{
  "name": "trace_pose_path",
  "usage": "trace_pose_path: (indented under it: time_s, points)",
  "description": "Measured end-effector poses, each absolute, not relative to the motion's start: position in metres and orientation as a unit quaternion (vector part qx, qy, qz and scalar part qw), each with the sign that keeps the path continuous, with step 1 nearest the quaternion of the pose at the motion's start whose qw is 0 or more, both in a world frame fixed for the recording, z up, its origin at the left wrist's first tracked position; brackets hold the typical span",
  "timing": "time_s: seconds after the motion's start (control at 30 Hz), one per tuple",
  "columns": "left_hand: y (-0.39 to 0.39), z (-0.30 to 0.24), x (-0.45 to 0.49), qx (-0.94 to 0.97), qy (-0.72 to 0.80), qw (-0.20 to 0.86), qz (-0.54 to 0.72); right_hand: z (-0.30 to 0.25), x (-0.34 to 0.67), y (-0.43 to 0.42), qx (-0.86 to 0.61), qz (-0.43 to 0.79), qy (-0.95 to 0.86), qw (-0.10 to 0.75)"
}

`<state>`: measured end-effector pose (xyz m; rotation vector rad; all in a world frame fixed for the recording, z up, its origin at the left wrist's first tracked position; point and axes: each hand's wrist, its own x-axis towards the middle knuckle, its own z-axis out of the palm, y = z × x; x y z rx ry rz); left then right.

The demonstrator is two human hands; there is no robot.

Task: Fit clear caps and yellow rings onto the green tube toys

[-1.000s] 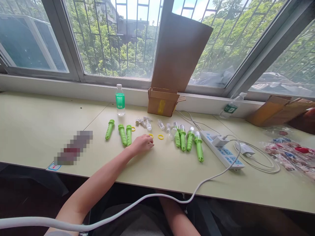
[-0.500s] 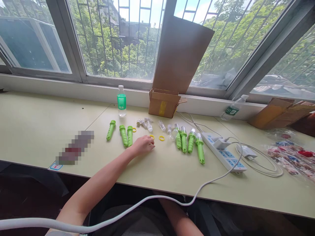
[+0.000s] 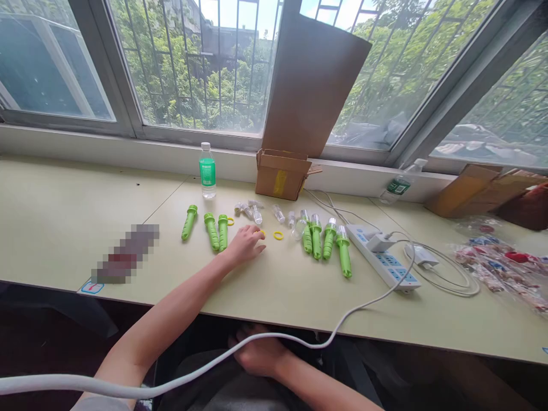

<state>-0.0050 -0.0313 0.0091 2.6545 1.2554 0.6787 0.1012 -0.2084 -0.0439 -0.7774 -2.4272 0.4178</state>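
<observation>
Left hand [image 3: 245, 244] low over a table [image 3: 265, 297], thumb and fingers apart, nothing visibly gripped. Right hand [image 3: 259, 353] in the lap, fingers curled; I cannot tell if they hold anything. Green tubes seem grouped by kind: three bare tubes [image 3: 211, 232] left of the left fingers, four clear-topped tubes [image 3: 343, 254] to their right. Three yellow rings [image 3: 278, 238]: one at the fingertips, partly hidden, one each side. Clear pieces [image 3: 257, 214] beyond the fingers overlap, uncountable.

Likely a workroom: long table [image 3: 286, 291] under barred windows [image 3: 201, 74], power strip [image 3: 386, 264], 7 green tubes [image 3: 344, 257].
</observation>
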Motion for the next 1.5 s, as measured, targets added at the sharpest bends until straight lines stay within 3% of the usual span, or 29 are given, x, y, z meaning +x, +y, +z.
trace_pose_path:
  time_s: [0.07,0.13,0.23,0.37,0.47,0.6,0.77,0.87,1.0,1.3,1.5]
  points:
    - [-0.030,0.009,-0.005,0.857,0.461,0.022,0.229,-0.051,0.103,-0.227,-0.217,0.120,-0.931,0.266]
    - [-0.028,0.009,-0.006,0.825,0.517,-0.011,0.228,-0.043,0.111,-0.246,-0.091,-0.025,-0.961,0.259]
    - [-0.027,0.010,-0.010,0.789,0.578,-0.017,0.206,-0.003,0.129,-0.262,-0.157,-0.083,-0.940,0.290]
    - [-0.028,0.010,-0.012,0.784,0.599,0.024,0.161,0.063,0.144,-0.235,-0.192,-0.105,-0.837,0.502]
    - [-0.030,0.010,-0.011,0.787,0.596,0.043,0.150,0.089,0.145,-0.188,-0.261,-0.113,-0.755,0.591]
    - [-0.031,0.013,-0.010,0.784,0.599,0.038,0.157,0.086,0.147,-0.120,-0.364,0.029,-0.754,0.546]
    - [-0.032,0.016,-0.012,0.784,0.603,0.019,0.150,0.048,0.155,-0.065,-0.424,0.453,-0.548,0.561]
    - [-0.033,0.015,-0.013,0.777,0.613,0.037,0.141,0.026,0.159,-0.051,-0.411,0.606,-0.437,0.522]
    - [-0.032,0.013,-0.014,0.774,0.616,0.040,0.139,0.014,0.161,-0.048,-0.414,0.649,-0.411,0.489]
    - [-0.033,0.020,-0.012,0.783,0.584,-0.013,0.213,0.008,0.160,-0.047,-0.409,0.640,-0.418,0.498]
    - [-0.035,0.024,-0.010,0.832,0.473,0.000,0.290,0.012,0.163,-0.045,-0.398,0.657,-0.408,0.493]
